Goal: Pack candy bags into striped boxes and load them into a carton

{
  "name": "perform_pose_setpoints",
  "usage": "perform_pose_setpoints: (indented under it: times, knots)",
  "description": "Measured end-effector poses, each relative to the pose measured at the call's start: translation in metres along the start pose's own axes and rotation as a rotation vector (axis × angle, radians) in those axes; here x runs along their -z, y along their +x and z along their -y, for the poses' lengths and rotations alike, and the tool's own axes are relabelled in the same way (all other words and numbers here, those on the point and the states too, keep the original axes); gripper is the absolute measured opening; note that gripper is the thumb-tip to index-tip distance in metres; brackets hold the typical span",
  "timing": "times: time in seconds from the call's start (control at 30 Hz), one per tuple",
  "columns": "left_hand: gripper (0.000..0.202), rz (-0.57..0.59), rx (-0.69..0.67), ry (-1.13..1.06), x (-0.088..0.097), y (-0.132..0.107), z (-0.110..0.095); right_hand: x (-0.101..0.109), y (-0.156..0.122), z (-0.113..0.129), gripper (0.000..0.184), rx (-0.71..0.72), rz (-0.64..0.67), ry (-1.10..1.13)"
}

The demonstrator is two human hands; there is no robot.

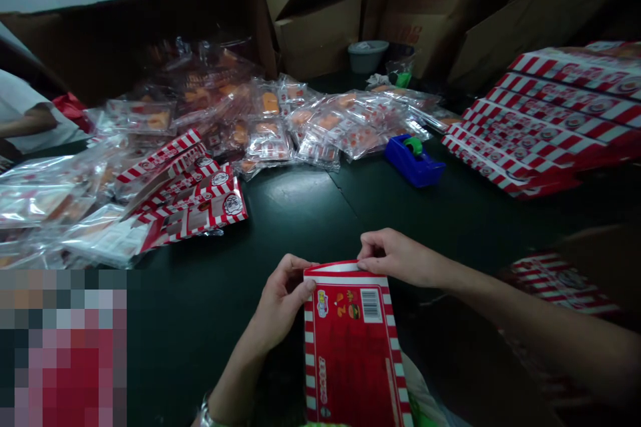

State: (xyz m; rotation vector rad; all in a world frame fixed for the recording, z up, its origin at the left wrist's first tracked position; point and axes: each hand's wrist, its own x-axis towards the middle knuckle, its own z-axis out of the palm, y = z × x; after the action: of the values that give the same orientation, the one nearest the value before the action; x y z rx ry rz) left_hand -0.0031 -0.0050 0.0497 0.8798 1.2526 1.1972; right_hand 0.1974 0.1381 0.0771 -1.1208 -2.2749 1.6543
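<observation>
I hold a red box (350, 347) with red-and-white striped edges and a barcode upright near the table's front edge. My left hand (283, 303) is closed on its top left corner, thumb on the face. My right hand (395, 257) pinches the top flap at the right corner. The box's lower end runs out of the picture.
The table (310, 213) is dark green. Clear packets of orange items (280, 127) are heaped at the back and left. Flat striped boxes (190, 200) lie left, and a stack of flat striped boxes (551, 120) lies right. A blue tape dispenser (413, 160) sits mid-table. Cardboard cartons (320, 7) stand behind. Another person's arm (25, 121) is far left.
</observation>
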Motion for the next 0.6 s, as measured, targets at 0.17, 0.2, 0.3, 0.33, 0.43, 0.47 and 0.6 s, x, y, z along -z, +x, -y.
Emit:
perform_pose_setpoints:
  times: [0.17, 0.2, 0.3, 0.33, 0.43, 0.47, 0.6]
  knots:
    - [0.026, -0.129, 0.005, 0.113, -0.006, 0.012, -0.004, -0.006, -0.016, 0.008, 0.022, 0.090, -0.099, -0.135]
    - [0.026, -0.141, -0.005, 0.104, -0.006, 0.014, -0.002, -0.007, -0.020, 0.008, 0.023, 0.109, -0.101, -0.142]
    - [0.024, -0.164, -0.039, 0.065, -0.008, 0.014, 0.005, -0.012, -0.034, 0.003, 0.028, 0.154, -0.122, -0.044]
    - [0.022, -0.180, -0.068, 0.094, -0.009, 0.012, 0.007, -0.014, -0.037, -0.001, 0.028, 0.151, -0.150, 0.011]
    - [0.018, -0.192, -0.221, 0.341, -0.013, 0.004, 0.004, -0.023, -0.043, -0.010, 0.024, 0.106, -0.242, 0.140]
    - [0.019, -0.170, -0.243, 0.434, -0.013, 0.003, -0.001, -0.025, -0.043, -0.012, 0.023, 0.089, -0.250, 0.173]
    - [0.027, 0.016, -0.136, 0.653, -0.008, 0.017, -0.033, -0.029, -0.037, -0.008, 0.025, 0.048, -0.237, 0.250]
